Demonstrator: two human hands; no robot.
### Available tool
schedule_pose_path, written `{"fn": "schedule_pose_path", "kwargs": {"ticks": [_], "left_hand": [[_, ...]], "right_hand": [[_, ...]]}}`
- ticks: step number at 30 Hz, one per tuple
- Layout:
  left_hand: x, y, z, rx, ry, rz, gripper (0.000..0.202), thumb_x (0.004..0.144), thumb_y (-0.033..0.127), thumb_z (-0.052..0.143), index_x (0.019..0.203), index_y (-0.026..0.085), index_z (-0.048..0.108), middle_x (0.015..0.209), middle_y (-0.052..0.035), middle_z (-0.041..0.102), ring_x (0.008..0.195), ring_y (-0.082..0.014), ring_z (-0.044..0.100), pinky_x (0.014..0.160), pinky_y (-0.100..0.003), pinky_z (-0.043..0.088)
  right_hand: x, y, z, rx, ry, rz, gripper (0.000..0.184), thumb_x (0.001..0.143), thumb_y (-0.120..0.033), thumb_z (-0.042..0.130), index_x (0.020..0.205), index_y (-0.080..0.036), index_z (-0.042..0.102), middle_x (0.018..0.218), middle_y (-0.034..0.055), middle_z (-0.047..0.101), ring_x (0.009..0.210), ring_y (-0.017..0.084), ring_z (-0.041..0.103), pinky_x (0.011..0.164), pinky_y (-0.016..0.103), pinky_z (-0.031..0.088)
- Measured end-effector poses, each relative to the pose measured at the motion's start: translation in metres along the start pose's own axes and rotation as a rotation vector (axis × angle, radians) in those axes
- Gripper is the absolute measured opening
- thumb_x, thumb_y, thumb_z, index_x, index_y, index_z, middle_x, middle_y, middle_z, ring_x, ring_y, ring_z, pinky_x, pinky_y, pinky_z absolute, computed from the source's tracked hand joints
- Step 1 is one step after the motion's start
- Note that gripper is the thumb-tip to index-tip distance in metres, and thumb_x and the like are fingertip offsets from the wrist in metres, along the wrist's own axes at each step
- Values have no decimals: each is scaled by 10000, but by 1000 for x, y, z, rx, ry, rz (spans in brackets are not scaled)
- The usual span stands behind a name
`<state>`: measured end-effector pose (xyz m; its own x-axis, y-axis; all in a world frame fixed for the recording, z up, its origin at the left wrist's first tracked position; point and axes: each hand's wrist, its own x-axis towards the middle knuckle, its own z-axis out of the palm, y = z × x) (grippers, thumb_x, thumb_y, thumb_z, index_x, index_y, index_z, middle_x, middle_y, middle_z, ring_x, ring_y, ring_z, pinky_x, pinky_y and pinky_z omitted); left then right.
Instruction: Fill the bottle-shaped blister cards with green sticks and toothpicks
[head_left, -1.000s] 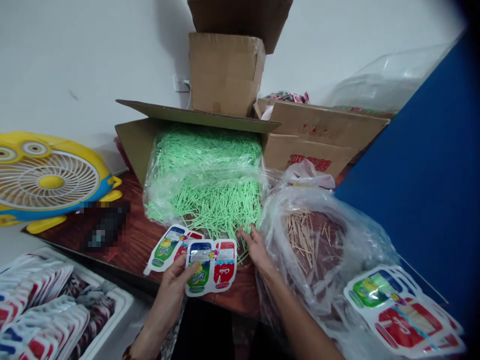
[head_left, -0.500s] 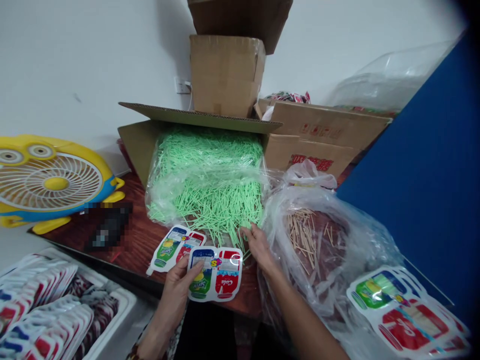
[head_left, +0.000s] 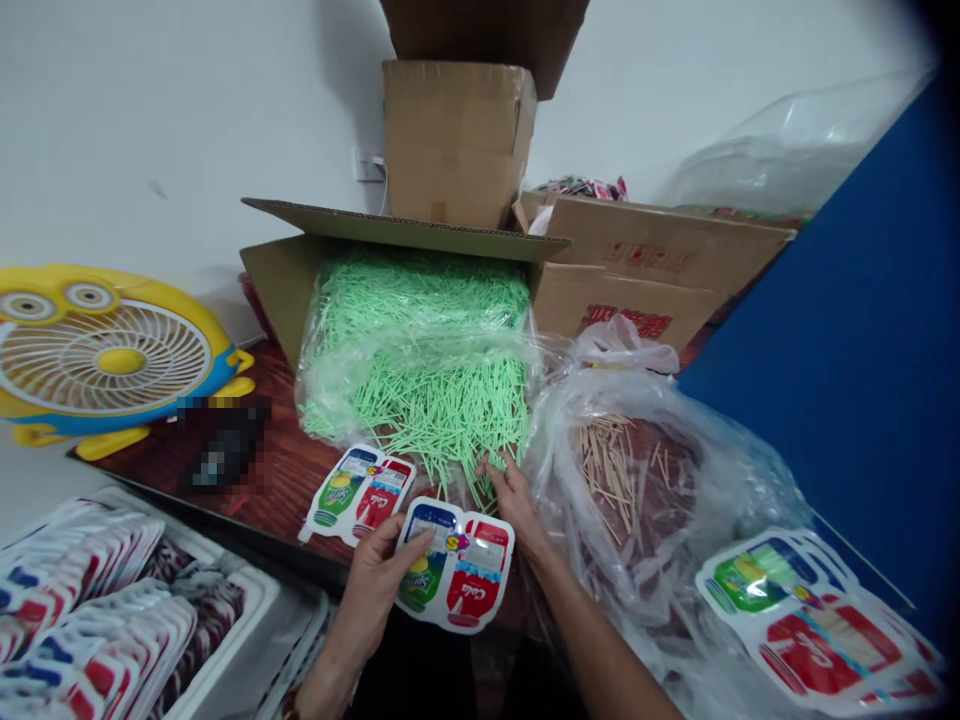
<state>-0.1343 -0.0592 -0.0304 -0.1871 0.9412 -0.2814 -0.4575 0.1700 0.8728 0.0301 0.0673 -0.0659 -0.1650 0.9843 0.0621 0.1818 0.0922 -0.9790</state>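
Observation:
My left hand [head_left: 382, 572] pinches a double-shaped packet [head_left: 455, 568] by its left side, thumb on top. It is printed with a green Sprite can and a red Cola can. To the right, my right hand [head_left: 514, 497] reaches to the front edge of a heap of green sticks [head_left: 442, 400], fingers curled around a few of them. How many are in its grasp is hidden. The heap spills from a clear plastic bag inside an open cardboard box [head_left: 277, 300]. Another packet of the same print [head_left: 360, 495] lies flat on the table, left of the held one.
Brown sticks [head_left: 606, 462] lie in an open plastic bag [head_left: 555, 420] at the right. Several packets [head_left: 817, 625] are stacked at the far right. A white foam box [head_left: 255, 600] with rows of packets stands lower left. A yellow fan [head_left: 124, 360] sits beside a blurred dark object [head_left: 225, 450].
The packet in my left hand has moved right and slightly down, nearer my right wrist. My right hand stays at the green sticks, its fingers more curled.

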Motion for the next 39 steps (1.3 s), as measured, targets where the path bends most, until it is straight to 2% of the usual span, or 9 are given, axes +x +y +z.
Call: {"fn": "schedule_pose_path", "kwargs": {"ticks": [5,10,16,21,26,30,33,36,39], "left_hand": [[2,-5,-6,64,-37,-18,160,689,277,780,775,179,688,682,8,719,612,-174,665,607,-257,534],[-1,-5,-4,63,-31,-35,176,679,297,785,741,175,674,634,14,691,589,-178,659,568,-251,522],[-2,-7,-4,66,-74,-44,172,704,298,768,801,174,696,683,-4,713,615,-182,664,596,-259,525],[-1,-10,-8,86,-75,-38,152,718,289,759,802,173,706,678,-3,711,628,-183,664,615,-264,523],[-4,-9,-5,137,-100,-26,175,706,305,764,794,164,710,717,-25,732,637,-190,665,613,-261,520],[-5,-9,1,116,-111,-41,170,704,311,764,747,168,681,693,-15,729,594,-171,654,568,-238,511],[-4,-8,3,84,-108,-63,168,708,302,764,738,168,667,666,-5,720,581,-167,655,560,-235,510],[-4,-5,5,83,-129,-90,169,720,301,756,774,157,687,669,-19,727,599,-178,667,585,-251,523],[-4,-2,8,92,-169,-132,166,723,303,754,767,152,700,663,-29,733,592,-176,664,586,-254,521]], "right_hand": [[-1,4,-1,-28,-3,-69,248,880,-384,454,826,-214,626,1025,41,653,979,201,561,914,302,373],[0,7,-1,-34,20,-78,227,862,-374,494,949,-213,627,1010,41,656,977,204,556,912,312,380],[0,5,0,-53,20,-72,151,819,-344,550,826,-215,629,886,20,634,887,204,547,842,294,388],[-1,8,0,-6,39,-25,231,849,-390,496,819,-216,644,891,14,660,854,197,569,817,292,409],[0,8,-3,70,87,-9,272,859,-410,479,745,-214,628,951,24,685,987,210,574,930,317,363],[0,7,-2,152,84,-4,252,825,-393,516,680,-209,608,1009,44,689,1026,223,583,939,331,375],[-2,0,-2,245,88,-1,215,821,-409,513,813,-220,614,938,34,688,956,213,623,911,341,417],[-9,-15,-3,467,81,64,215,789,-409,570,921,-239,575,786,-2,656,786,203,659,827,352,476],[-20,-33,-5,700,61,108,221,762,-377,632,923,-241,564,784,-1,636,779,206,666,833,365,491]]}}
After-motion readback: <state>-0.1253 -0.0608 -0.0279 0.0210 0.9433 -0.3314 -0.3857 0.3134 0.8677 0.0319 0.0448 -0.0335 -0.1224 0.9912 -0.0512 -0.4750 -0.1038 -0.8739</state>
